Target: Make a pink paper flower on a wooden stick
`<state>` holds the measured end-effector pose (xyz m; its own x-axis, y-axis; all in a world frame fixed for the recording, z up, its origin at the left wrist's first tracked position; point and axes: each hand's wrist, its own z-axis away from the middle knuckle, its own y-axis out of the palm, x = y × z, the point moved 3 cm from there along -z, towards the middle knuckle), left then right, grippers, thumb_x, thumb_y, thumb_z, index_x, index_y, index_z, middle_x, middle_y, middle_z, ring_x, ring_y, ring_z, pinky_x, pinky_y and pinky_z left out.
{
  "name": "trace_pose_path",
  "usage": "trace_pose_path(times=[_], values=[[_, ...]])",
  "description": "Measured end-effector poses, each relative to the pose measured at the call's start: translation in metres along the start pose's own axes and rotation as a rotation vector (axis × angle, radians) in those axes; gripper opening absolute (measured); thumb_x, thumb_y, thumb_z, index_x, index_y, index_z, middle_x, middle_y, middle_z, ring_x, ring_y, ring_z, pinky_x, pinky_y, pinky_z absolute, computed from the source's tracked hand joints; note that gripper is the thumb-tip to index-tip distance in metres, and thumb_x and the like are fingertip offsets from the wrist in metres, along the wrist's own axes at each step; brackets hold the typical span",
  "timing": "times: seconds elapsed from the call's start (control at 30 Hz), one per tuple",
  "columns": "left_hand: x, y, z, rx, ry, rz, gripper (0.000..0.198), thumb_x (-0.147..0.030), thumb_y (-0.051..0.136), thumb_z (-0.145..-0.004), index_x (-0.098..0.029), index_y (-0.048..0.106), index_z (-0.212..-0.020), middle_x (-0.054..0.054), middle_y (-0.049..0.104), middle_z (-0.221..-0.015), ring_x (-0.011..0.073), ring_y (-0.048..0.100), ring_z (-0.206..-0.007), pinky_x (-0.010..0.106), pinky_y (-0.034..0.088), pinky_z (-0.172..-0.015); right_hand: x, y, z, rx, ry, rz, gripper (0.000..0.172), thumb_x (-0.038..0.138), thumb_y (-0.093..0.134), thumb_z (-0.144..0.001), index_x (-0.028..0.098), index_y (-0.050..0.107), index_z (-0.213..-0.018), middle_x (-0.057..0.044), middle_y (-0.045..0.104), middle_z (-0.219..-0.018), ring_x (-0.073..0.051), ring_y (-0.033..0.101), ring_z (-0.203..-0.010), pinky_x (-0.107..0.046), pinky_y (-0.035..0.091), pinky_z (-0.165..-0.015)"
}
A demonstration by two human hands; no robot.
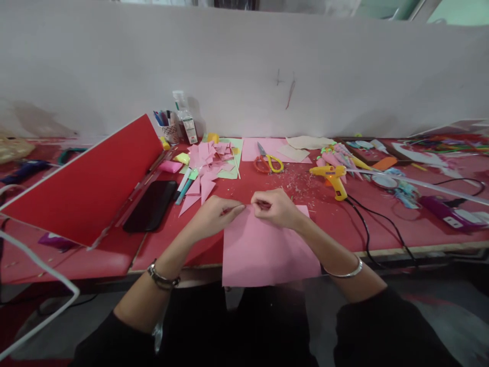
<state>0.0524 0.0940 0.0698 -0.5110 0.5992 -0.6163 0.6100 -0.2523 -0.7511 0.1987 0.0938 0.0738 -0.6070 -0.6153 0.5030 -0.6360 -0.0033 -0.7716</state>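
A pink sheet of paper (263, 250) lies at the front of the red table, its near edge hanging over the table's edge. At its far edge, my left hand (219, 211) pinches the paper between thumb and fingers. My right hand (277, 208) is closed on the same edge just to the right, its fingers curled. The two hands are almost touching. Beyond them lie scissors (269, 164) with one red and one yellow handle. Pink paper cut-outs (208, 163) are heaped past my left hand.
A yellow glue gun (333, 179) with a black cord stands at right, near pink cone shapes (336, 157). Left are a black phone (151, 206), markers (185, 186) and a tilted red board (91, 183). A bottle (186, 120) and a pen cup (168, 130) stand by the wall.
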Motion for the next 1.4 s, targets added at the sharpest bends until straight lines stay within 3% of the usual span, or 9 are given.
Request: trace_pose_path(times=[0.43,0.6,0.77,0.83,0.93,1.03,1.13,1.23,1.4], values=[[0.024,-0.033,0.020,-0.018,-0.058,-0.016,0.033,-0.034,0.033,-0.079,-0.018,0.025,-0.051,-0.005,0.020,-0.052,0.0073,0.022,-0.048,0.020,0.022,-0.044,-0.043,-0.028,0.037,-0.060,0.167,0.030,0.009,0.017,0.041,-0.063,0.017,0.043,-0.054,0.005,0.038,-0.047,-0.006,0.035,-0.045,-0.018,0.027,-0.047],[0.029,-0.033,0.023,0.013,-0.077,-0.038,0.033,-0.034,0.032,-0.078,-0.018,0.023,-0.051,-0.004,0.020,-0.052,0.0073,0.022,-0.048,0.020,0.021,-0.044,-0.054,-0.034,0.044,-0.106,0.222,0.093,0.010,0.016,0.041,-0.065,0.018,0.045,-0.055,0.004,0.041,-0.048,-0.008,0.039,-0.047,-0.019,0.029,-0.048],[0.026,-0.028,0.020,0.007,-0.063,-0.058,0.034,-0.034,0.031,-0.079,-0.018,0.025,-0.050,-0.005,0.021,-0.051,0.0072,0.023,-0.048,0.020,0.022,-0.044,-0.038,-0.037,0.033,-0.140,0.109,0.298,0.014,0.018,0.042,-0.074,0.016,0.054,-0.069,-0.005,0.058,-0.070,-0.016,0.050,-0.069,-0.026,0.035,-0.064],[0.026,-0.025,0.018,0.017,-0.062,-0.061,0.036,-0.034,0.031,-0.080,-0.017,0.029,-0.048,-0.005,0.025,-0.048,0.0072,0.026,-0.047,0.019,0.024,-0.044,-0.027,-0.030,0.026,-0.052,0.047,0.297,0.017,0.022,0.042,-0.078,0.015,0.058,-0.078,-0.009,0.061,-0.083,-0.018,0.051,-0.079,-0.027,0.035,-0.070],[0.029,-0.024,0.017,0.007,-0.114,-0.133,0.037,-0.034,0.032,-0.080,-0.016,0.043,-0.051,-0.004,0.040,-0.048,0.0086,0.037,-0.048,0.019,0.030,-0.046,-0.018,-0.013,0.019,0.157,0.076,0.262,0.023,0.024,0.039,-0.083,0.015,0.059,-0.076,-0.007,0.062,-0.077,-0.016,0.053,-0.072,-0.025,0.034,-0.064],[0.030,-0.022,0.014,-0.074,-0.167,-0.369,0.026,-0.033,0.040,-0.078,-0.018,0.060,-0.073,0.001,0.061,-0.067,0.0138,0.052,-0.060,0.022,0.036,-0.052,-0.014,-0.001,0.014,0.184,0.168,0.259,0.024,0.024,0.038,-0.083,0.016,0.060,-0.075,-0.006,0.063,-0.073,-0.014,0.053,-0.066,-0.024,0.031,-0.059],[0.019,-0.012,0.007,-0.106,-0.061,-0.526,0.022,-0.029,0.045,-0.077,-0.019,0.061,-0.089,0.005,0.066,-0.079,0.0169,0.057,-0.069,0.027,0.040,-0.062,-0.007,0.008,0.009,0.214,0.153,0.228,0.023,0.026,0.039,-0.084,0.017,0.059,-0.076,-0.004,0.063,-0.071,-0.013,0.052,-0.063,-0.022,0.028,-0.055],[0.004,0.005,-0.001,-0.058,0.122,-0.602,0.020,-0.023,0.043,-0.078,-0.017,0.061,-0.076,0.002,0.065,-0.065,0.0148,0.057,-0.061,0.027,0.040,-0.065,0.000,0.013,0.004,0.236,0.108,0.190,0.023,0.026,0.040,-0.083,0.016,0.057,-0.072,-0.003,0.060,-0.067,-0.011,0.048,-0.058,-0.021,0.026,-0.053],[0.000,0.011,-0.004,-0.233,0.154,-0.793,0.024,-0.022,0.041,-0.075,-0.016,0.059,-0.059,0.001,0.057,-0.045,0.0130,0.049,-0.042,0.024,0.030,-0.046,0.001,0.014,-0.003,0.204,0.064,0.033,0.022,0.023,0.040,-0.082,0.014,0.055,-0.068,0.000,0.055,-0.061,-0.008,0.044,-0.055,-0.019,0.027,-0.053]])
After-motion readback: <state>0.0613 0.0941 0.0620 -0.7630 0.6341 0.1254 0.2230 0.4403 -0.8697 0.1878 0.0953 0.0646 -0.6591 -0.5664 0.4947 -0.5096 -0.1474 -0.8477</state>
